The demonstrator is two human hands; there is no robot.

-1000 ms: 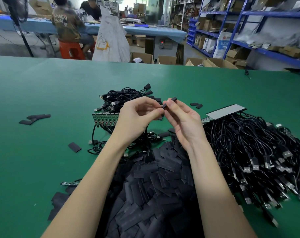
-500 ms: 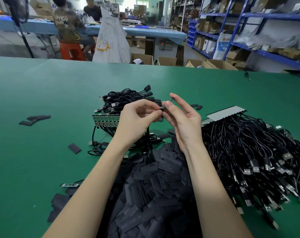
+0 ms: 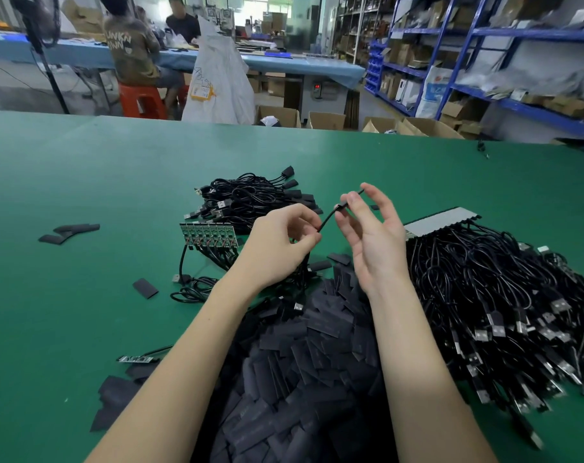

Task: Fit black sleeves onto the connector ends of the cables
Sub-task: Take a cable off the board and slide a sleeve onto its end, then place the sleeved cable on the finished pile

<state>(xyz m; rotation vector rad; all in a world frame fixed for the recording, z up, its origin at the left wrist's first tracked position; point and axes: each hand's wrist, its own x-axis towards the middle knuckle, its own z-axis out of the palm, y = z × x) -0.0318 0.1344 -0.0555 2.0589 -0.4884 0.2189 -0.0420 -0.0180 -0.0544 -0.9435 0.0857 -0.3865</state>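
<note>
**Both hands hold one thin black cable above the pile of sleeves**

Head view: The left hand has its fingers curled, pinching the thin black cable at its lower end between thumb and forefinger. The cable runs up and to the right to the right hand, which pinches it near its upper end between thumb and forefinger; that hand's other fingers are spread and relaxed, palm turned toward the camera. Whether a sleeve already sits on the held end cannot be told. Both hands are raised above the green felt-covered surface.

Below the forearms, at the near middle, lies a large heap of flat black sleeves. To the right lies a big tangle of black cables with silver USB plugs, their far ends joined to a flat grey strip. Beyond the left hand lies a smaller bundle of black cables, some with black-covered ends, and just in front of it a row of small green circuit boards. A few loose black sleeve pieces lie far to the left.
</note>
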